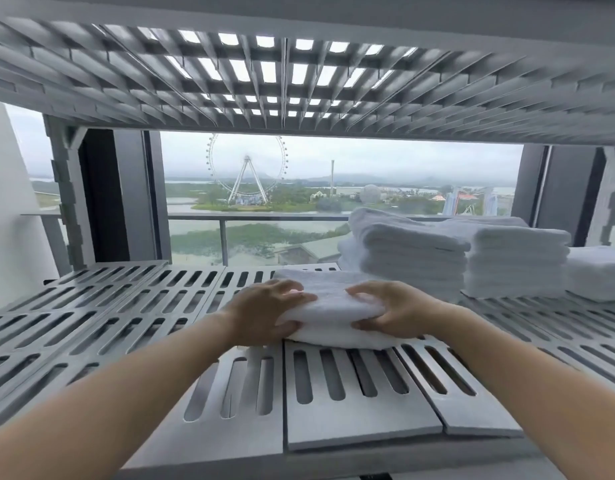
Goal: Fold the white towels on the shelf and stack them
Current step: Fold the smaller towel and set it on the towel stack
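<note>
Both hands clamp one folded towel [334,306] on the shelf [334,393]: left hand [268,313], right hand [392,310], fingers curled over, thumbs under. Stacks [417,258] beyond my right hand. Loose grip risks layers unfolding in the lift.

The thumb of the left hand [268,311] goes under the folded towel [334,306] and is partly hidden, and so is the thumb of the right hand [391,311]. The low towel pile [599,271] at the far right is cut off by the picture's edge. The taller stack [413,251] covers the lower window glass behind it. Both forearms leave the picture at the bottom corners.
</note>
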Motion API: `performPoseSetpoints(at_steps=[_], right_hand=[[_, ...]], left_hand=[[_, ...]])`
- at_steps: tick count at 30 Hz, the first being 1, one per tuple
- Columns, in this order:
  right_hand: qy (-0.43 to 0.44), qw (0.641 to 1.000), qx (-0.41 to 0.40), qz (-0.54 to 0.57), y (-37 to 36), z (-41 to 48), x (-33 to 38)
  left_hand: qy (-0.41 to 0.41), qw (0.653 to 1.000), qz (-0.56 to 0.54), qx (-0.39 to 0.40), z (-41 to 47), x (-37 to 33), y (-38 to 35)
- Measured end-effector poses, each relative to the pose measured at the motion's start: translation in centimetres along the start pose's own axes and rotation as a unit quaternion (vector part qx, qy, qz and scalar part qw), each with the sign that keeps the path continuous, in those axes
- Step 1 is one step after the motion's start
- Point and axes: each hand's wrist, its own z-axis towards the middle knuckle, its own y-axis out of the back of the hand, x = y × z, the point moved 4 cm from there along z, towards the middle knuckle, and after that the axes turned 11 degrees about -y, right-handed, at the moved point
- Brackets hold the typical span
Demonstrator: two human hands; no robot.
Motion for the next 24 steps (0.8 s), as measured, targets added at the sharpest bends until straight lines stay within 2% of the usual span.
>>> performPoseSetpoints(at_steps=[3,5,8,13,18,24], right_hand=[[0.002,0.993,-0.115,-0.027,-0.3,-0.3,0.5],[-0.034,0.979,-0.193,-0.058,-0.5,-0.7,0.6],[-0.069,0.965,-0.243,-0.063,-1.0,-1.1,0.6],[-0.068,0.962,-0.253,-0.072,-1.2,-1.2,0.4],[-0.082,0.955,-0.253,-0.130,-1.8,-1.2,0.5],[-0.100,0.966,-0.231,-0.057,-1.8,-1.2,-1.2]], left_hand=[[0.020,0.998,0.033,0.053,0.3,0.2,-0.3],[0.034,0.998,0.039,0.048,0.2,0.4,0.0],[0.049,0.996,0.067,0.022,0.0,0.7,0.8],[0.035,0.994,0.094,0.033,-0.1,0.4,0.3],[0.022,0.992,0.113,0.044,-1.0,-0.4,-0.7],[0.057,0.995,0.041,0.071,-0.1,-1.1,-1.0]])
